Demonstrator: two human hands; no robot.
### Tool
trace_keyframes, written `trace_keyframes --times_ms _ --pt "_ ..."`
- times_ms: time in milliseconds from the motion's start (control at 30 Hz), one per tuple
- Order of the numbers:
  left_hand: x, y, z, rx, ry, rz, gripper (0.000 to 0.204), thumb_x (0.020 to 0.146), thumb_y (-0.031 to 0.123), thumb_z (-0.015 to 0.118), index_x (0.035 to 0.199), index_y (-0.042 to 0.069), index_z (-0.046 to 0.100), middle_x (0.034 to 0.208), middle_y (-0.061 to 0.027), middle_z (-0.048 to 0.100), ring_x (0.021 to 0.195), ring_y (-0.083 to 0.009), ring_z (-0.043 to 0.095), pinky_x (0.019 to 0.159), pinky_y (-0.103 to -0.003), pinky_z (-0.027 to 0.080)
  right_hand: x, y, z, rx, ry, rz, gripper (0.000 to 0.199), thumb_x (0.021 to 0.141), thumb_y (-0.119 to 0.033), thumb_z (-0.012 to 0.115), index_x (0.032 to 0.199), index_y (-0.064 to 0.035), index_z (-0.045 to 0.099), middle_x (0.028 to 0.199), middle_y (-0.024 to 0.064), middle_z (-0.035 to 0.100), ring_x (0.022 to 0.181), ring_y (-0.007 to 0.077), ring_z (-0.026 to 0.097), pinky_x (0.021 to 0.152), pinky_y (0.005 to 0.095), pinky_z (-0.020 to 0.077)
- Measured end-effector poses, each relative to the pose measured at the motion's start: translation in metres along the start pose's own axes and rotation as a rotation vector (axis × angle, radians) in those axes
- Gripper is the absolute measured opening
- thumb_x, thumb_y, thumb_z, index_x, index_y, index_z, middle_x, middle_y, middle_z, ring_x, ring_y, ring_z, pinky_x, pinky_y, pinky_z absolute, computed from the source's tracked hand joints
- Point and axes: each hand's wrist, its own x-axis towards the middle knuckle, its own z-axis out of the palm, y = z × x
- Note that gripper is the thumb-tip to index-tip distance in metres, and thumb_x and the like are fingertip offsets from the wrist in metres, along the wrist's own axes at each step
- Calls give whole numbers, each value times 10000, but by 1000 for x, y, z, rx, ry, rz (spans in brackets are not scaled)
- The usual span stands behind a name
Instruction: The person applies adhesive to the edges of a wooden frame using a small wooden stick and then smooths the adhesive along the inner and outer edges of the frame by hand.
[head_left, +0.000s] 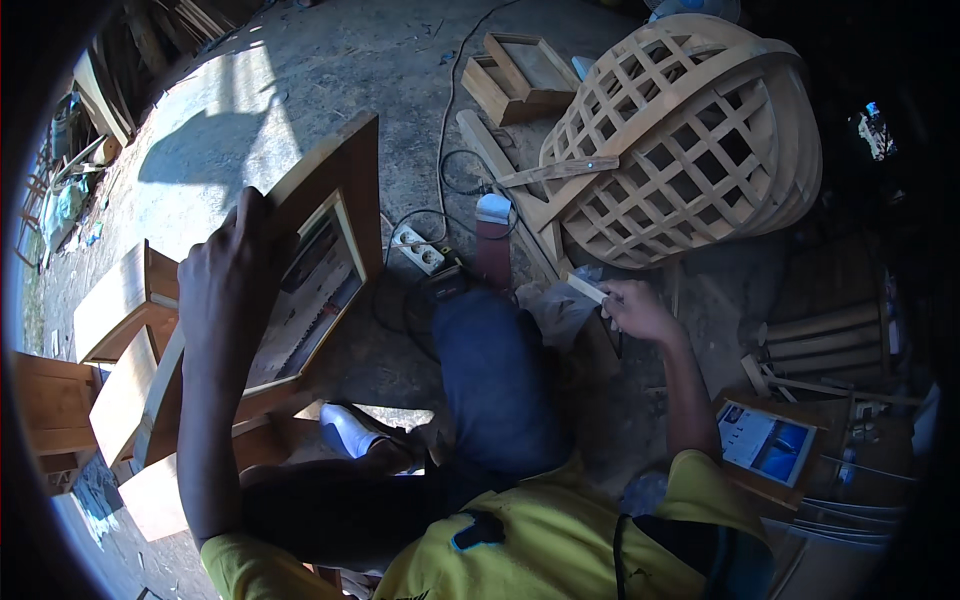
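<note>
My left hand [228,262] is closed over the upper edge of a wooden frame [352,180], which stands tilted up on my left side. A pale thin inner border runs round its opening; whether the patterned area inside is a picture or a view through it, I cannot tell. Between the fingers of my right hand [642,312] is a short pale wooden strip [587,288], held out in front of me, apart from the frame. A crumpled clear plastic bag [562,312] lies just beyond that hand.
A large latticed wooden piece [690,150] stands at the far right. Wooden boxes [520,75] lie behind it to the left. A white power strip [418,250] with cables sits on the floor ahead. More wooden pieces [125,300] stand at left; a framed panel [768,445] lies at right.
</note>
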Motion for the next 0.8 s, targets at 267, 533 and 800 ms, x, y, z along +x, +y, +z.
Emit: trace_keyframes --times_ms 267,533,800 --pt "8 -39 39 272 -10 -19 581 988 415 657 1441 77 524 1090 -237 734 905 -403 739 760 -519 575 -78 135 119 -263 213 160 229 890 -39 612 1077 -39 744 951 256 712 966 438 686 876 525 529" --pt "8 -39 27 288 -57 -1 514 1014 460 620 1353 79 559 1102 -221 740 854 -404 741 715 -518 576 -62 151 194 -480 249 210 258 880 -47 600 1091 -92 741 971 174 722 926 408 714 821 506 567" --pt "7 -27 25 286 -63 4 582 1006 505 614 1340 29 576 1154 -230 728 938 -416 740 799 -510 598 -5 173 240 -704 216 125 154 879 -147 619 901 -80 756 985 145 702 947 307 723 785 434 577"
